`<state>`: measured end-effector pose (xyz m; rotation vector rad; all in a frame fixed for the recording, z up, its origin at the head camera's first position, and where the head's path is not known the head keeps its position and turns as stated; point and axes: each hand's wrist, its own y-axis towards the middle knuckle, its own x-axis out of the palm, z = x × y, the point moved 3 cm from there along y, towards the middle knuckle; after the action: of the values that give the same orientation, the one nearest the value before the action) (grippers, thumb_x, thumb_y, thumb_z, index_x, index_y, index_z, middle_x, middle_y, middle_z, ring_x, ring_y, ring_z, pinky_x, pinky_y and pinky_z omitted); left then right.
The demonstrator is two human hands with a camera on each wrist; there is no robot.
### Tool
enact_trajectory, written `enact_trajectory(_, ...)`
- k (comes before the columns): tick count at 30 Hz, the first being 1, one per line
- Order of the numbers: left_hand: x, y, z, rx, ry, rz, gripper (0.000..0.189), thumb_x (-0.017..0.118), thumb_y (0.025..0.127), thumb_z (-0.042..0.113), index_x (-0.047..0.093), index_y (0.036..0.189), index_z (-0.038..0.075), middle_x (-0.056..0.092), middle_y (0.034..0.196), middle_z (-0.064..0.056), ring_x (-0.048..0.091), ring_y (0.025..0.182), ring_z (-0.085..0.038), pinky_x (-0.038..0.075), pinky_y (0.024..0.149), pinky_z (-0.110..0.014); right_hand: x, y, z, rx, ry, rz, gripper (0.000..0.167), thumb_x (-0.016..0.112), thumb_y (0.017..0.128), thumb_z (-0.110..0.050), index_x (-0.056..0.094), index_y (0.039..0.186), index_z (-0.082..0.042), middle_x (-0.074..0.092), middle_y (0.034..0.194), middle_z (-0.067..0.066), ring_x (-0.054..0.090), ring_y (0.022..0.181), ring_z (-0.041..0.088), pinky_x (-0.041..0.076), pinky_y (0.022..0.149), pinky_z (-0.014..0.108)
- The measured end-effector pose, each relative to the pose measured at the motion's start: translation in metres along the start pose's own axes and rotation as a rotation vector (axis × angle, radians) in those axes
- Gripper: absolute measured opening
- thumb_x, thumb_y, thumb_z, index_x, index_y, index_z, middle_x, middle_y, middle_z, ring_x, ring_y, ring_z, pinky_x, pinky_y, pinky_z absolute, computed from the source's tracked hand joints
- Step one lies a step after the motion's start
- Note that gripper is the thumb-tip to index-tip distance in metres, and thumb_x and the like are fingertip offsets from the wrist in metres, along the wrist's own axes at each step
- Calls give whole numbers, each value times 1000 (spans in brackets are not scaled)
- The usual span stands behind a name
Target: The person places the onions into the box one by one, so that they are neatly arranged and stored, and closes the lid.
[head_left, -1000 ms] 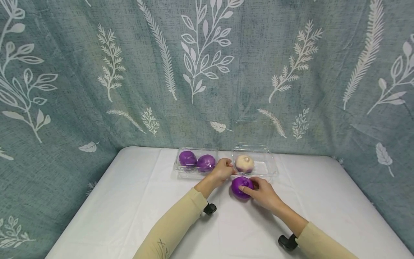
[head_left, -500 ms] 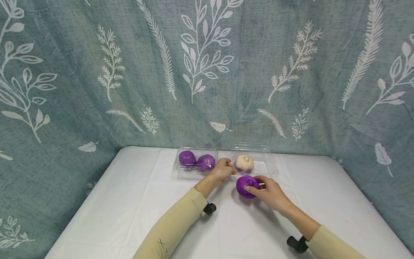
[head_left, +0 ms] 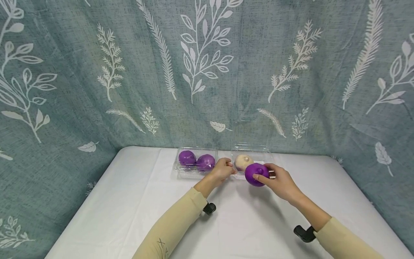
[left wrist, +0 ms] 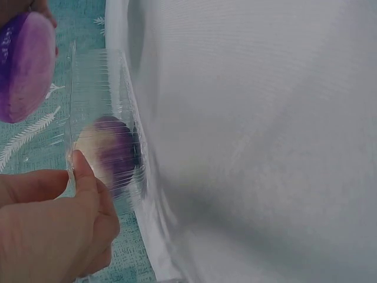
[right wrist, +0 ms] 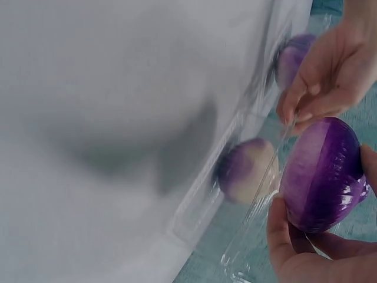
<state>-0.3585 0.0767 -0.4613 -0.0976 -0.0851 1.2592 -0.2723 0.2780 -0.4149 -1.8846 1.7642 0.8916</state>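
In the head view my right hand (head_left: 280, 181) grips a round purple turnip (head_left: 251, 175) between thumb and fingers, raised off the table at the front of the right clear plastic container (head_left: 264, 156). The right wrist view shows this turnip (right wrist: 323, 177) as paler on one half, deep purple on the other. A cream-and-purple turnip (head_left: 241, 162) sits inside that container, partly covered by the held one. My left hand (head_left: 221, 170) is at the container's front left corner; in the left wrist view, its thumb and finger pinch the clear rim (left wrist: 72, 159).
Left of my left hand stands another clear container (head_left: 176, 166) with two purple turnips (head_left: 187, 158) in it. Both containers are near the back edge of the white-covered table (head_left: 145, 205). A patterned green curtain (head_left: 245, 118) hangs right behind them.
My right hand has lifted the purple turnip off the table and moved it right and towards the back, up to the right container. The left hand has stayed at the container's rim.
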Motion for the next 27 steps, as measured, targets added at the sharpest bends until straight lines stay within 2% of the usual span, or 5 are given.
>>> enact_trajectory(8, 0, 1, 0, 5, 2, 3, 60, 52, 85, -21, 36, 143, -20, 51, 120, -26, 61, 84, -18, 60, 83, -23, -8, 12, 7, -19, 2, 45, 68, 72, 96, -39, 51, 140, 8, 59, 136, 30, 62, 119, 44, 61, 91, 50)
enact_trajectory(15, 0, 2, -2, 2, -10, -5, 62, 51, 85, -23, 35, 144, -21, 51, 123, -29, 62, 88, -22, 61, 91, -30, -10, 24, 17, -28, -15, 76, 68, 74, 96, -36, 49, 141, 9, 58, 133, 33, 64, 112, 45, 63, 87, 47)
enact_trajectory(22, 0, 0, -1, 8, 3, 4, 61, 53, 85, -21, 36, 144, -21, 52, 119, -27, 61, 88, -21, 60, 86, -26, -12, 37, 25, -53, -48, 97, 73, 73, 97, -35, 44, 144, 12, 58, 130, 34, 65, 109, 44, 63, 86, 48)
enact_trajectory(27, 0, 1, -1, 4, -5, 3, 62, 53, 86, -21, 34, 145, -21, 52, 116, -24, 62, 93, -25, 60, 87, -27, -14, 46, 29, -52, -102, 100, 74, 73, 97, -33, 43, 145, 14, 57, 130, 35, 64, 109, 45, 62, 87, 52)
